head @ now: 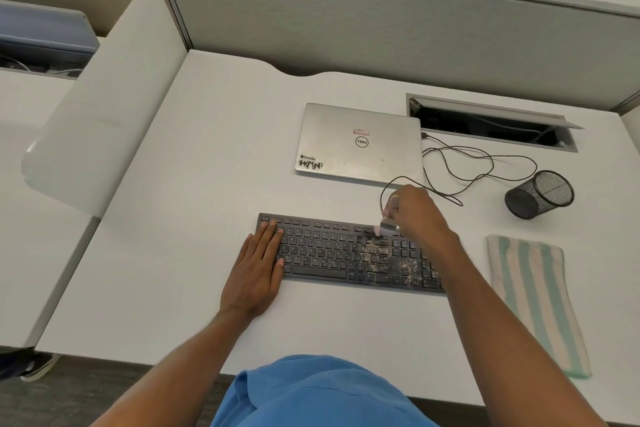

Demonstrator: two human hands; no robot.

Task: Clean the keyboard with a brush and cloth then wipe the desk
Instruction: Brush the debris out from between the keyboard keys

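Brush (387, 224) in right hand (417, 215) on keyboard (346, 253); left hand (258, 270) flat.

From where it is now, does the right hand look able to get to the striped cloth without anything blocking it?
Probably yes. The right hand holds the brush over the keyboard, and the cloth lies flat on bare desk just to its right. Nothing lies between them, though the hand is full.

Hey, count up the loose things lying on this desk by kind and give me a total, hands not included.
Keyboard: 1
Laptop: 1
Brush, held in the right hand: 1
Striped cloth: 1
Mesh cup, tipped on its side: 1
Cable: 1
Total: 6
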